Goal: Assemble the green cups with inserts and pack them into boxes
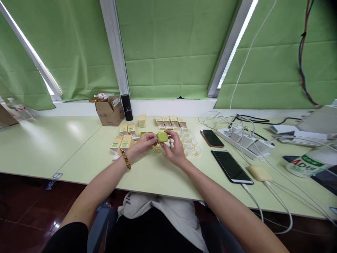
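Observation:
A small, rounded green earbud case (162, 137) is held up over the table between my two hands. My left hand (145, 143) pinches its left edge, with a beaded bracelet on the wrist. The fingers and thumb of my right hand (174, 148) close round its right side. Behind and below the hands lie other green cases (143, 133), partly covered by my fingers. Clear plastic trays with yellow parts (195, 153) are grouped to the right of my right hand. Small cream boxes (126, 142) stand with raised flaps to the left.
More open cream boxes (172, 123) line the back. A cardboard box (110, 111) and a black cylinder (126, 107) stand by the wall. To the right lie two phones (231, 166) (211, 138), a power strip (244, 142) with tangled white cables, and a white bottle (310, 162).

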The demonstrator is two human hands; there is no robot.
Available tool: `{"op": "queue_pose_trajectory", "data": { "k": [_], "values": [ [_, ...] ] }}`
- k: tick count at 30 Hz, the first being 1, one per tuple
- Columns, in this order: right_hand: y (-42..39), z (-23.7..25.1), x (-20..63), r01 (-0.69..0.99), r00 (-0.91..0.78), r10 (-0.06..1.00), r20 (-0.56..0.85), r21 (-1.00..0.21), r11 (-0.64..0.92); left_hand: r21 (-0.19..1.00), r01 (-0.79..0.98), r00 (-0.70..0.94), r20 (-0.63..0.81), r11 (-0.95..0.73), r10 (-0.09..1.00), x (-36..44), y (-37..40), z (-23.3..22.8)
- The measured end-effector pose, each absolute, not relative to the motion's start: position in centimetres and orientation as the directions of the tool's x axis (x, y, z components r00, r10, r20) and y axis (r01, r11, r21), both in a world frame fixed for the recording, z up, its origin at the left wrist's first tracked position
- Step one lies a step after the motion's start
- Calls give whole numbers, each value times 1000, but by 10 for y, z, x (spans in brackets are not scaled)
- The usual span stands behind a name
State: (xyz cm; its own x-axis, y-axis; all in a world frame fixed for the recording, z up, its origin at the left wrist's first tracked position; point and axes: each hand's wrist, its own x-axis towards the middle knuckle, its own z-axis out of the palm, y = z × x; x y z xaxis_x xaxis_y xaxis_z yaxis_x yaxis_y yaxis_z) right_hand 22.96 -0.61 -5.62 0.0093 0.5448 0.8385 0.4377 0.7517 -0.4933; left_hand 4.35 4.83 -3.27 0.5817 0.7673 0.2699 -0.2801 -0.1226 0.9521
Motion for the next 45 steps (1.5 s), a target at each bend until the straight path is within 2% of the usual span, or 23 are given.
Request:
{"op": "queue_pose_trajectory", "data": {
  "k": [3, 6, 8, 10, 13, 15, 17, 20, 23, 25, 28, 31, 35, 38, 45],
  "values": [
    [-8, -55, 227, 295, 2, 616, 788, -589, 752, 950, -264, 577, 292, -163, 763, 42, 48, -38],
    [-9, -54, 227, 216, 37, 668, 743, -659, 721, 887, -118, 467, 445, -446, 764, 37, 46, -34],
    [-8, -54, 228, 220, 54, 687, 724, -680, 699, 730, 71, 413, 599, -680, 686, 32, 42, -29],
    [-6, -55, 229, 246, 40, 700, 713, -686, 685, 516, 239, 452, 691, -822, 565, 28, 37, -25],
    [-4, -57, 229, 292, 15, 712, 702, -685, 668, 278, 331, 567, 705, -902, 426, 25, 33, -23],
    [-4, -58, 228, 300, 10, 721, 693, -690, 659, 226, 330, 602, 697, -917, 389, 26, 31, -24],
    [-5, -57, 229, 279, 3, 725, 689, -697, 661, 272, 306, 589, 699, -912, 406, 28, 32, -26],
    [-5, -54, 232, 295, 20, 720, 694, -692, 659, 518, 196, 477, 691, -832, 543, 31, 36, -28],
    [-5, -52, 237, 534, 11, 686, 728, -585, 611, 798, -68, 382, 576, -599, 723, 33, 44, -31],
    [-6, -53, 238, 724, -93, 680, 728, -419, 548, 874, -248, 381, 484, -417, 788, 34, 49, -34],
    [-7, -58, 234, 847, -268, 724, 636, -203, 491, 875, -425, 373, 403, -233, 836, 35, 54, -37],
    [-7, -64, 229, 858, -361, 730, 581, -100, 504, 841, -521, 360, 369, -144, 857, 36, 53, -36],
    [-5, -70, 224, 849, -436, 690, 578, 8, 529, 824, -555, 374, 372, -116, 850, 38, 49, -33],
    [-3, -72, 222, 846, -459, 679, 573, 47, 532, 824, -555, 378, 375, -116, 846, 39, 47, -32],
    [-3, -69, 220, 849, -449, 704, 550, 15, 529, 832, -538, 364, 372, -133, 854, 38, 50, -35]
  ]
}}
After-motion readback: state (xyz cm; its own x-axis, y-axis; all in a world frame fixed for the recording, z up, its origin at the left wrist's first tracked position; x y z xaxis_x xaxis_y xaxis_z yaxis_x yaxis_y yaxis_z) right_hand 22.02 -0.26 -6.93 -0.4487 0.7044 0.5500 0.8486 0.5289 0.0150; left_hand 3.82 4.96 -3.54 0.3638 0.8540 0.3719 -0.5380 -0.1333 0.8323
